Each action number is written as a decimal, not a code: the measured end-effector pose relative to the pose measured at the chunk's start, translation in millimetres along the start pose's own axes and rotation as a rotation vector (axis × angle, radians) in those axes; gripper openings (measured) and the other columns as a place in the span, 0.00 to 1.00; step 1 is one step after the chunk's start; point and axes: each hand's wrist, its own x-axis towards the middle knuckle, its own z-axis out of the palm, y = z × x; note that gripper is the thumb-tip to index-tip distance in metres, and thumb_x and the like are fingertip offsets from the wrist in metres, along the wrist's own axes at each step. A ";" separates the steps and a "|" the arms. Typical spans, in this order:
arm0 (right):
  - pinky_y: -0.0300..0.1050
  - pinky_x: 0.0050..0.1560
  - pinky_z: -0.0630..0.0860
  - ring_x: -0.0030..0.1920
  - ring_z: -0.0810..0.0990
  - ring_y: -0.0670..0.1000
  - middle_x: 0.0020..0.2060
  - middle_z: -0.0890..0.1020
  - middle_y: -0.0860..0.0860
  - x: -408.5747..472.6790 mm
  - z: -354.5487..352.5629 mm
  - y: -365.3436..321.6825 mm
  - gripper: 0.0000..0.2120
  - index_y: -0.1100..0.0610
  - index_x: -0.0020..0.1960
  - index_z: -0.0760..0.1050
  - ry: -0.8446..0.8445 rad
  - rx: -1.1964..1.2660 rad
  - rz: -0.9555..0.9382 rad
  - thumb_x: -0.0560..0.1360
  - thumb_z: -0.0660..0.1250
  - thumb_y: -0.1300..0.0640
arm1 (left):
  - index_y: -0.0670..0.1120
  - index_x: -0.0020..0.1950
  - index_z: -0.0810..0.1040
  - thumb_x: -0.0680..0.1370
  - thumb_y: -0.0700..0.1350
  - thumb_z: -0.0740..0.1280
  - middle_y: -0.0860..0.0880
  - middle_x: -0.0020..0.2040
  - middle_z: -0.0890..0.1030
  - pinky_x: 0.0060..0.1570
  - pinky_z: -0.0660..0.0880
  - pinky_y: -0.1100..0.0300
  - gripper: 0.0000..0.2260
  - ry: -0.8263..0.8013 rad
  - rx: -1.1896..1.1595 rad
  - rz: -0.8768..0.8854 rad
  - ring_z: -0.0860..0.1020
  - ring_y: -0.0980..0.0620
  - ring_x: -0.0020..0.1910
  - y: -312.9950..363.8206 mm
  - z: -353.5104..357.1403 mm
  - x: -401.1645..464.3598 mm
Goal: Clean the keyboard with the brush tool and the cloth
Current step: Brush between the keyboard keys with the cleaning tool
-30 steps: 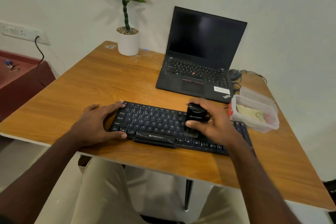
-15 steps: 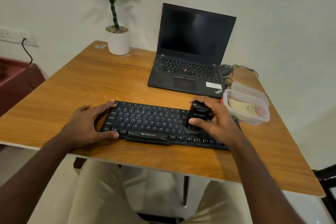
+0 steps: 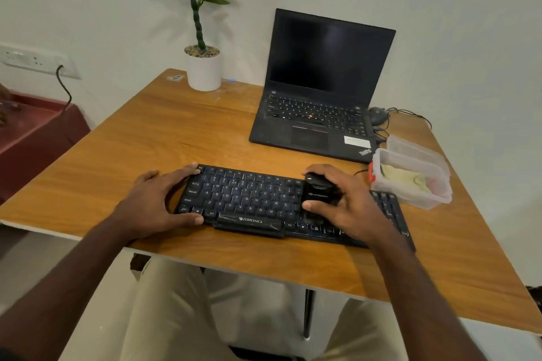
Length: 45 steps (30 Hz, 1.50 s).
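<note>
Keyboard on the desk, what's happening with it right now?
A person is cleaning the black keyboard on the wooden desk. The right hand grips the black brush tool and presses it on the keys right of centre. The left hand steadies the keyboard's left end. The cloth lies unused in the clear plastic container to the right, near the open laptop.

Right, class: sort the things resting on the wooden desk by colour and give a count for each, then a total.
Black: 4 – external keyboard, brush tool, open laptop, mouse
White: 1 – plant pot
Clear: 1 – plastic container
Total: 6
</note>
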 end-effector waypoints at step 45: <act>0.38 0.54 0.80 0.59 0.77 0.39 0.57 0.77 0.32 0.2 -7.1 1.4 0.26 0.44 0.66 0.73 0.142 -0.070 0.068 0.73 0.77 0.59 | 0.55 0.78 0.60 0.65 0.82 0.54 0.54 0.79 0.60 0.75 0.39 0.36 0.49 0.123 0.302 0.265 0.53 0.56 0.79 68.5 56.5 30.2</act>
